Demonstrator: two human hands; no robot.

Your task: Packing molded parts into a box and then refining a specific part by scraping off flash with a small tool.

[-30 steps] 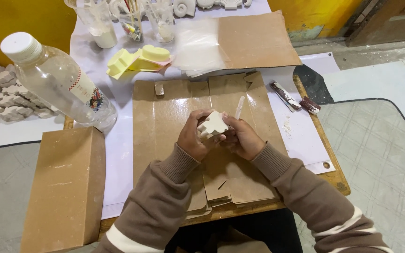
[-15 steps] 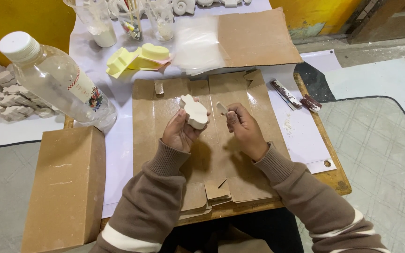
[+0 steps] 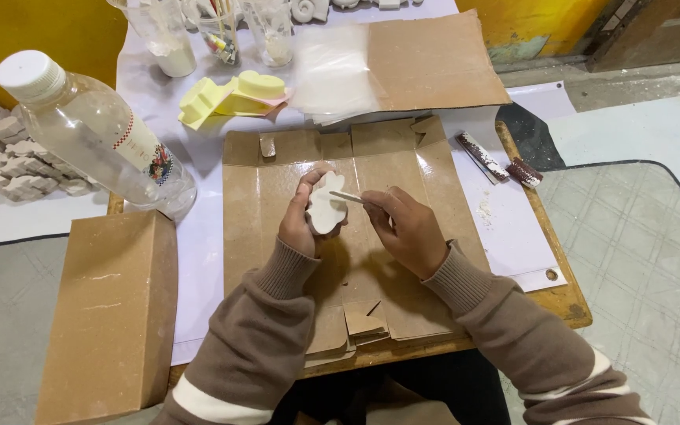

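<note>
A flattened cardboard sheet [image 3: 356,236] is covering the small table. Above its middle, the left hand [image 3: 302,224] is clamping a white lobed plaster piece [image 3: 327,206] upright; right-hand [image 3: 407,228] fingers are pinching a thin tool [image 3: 346,197] against it — excess pressure risks chipping an edge.

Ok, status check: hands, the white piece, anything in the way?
Left hand gripping white scalloped piece, held upright above flattened cardboard. Right hand pinching thin tool, tip at the piece's edge. Nothing between them.
</note>
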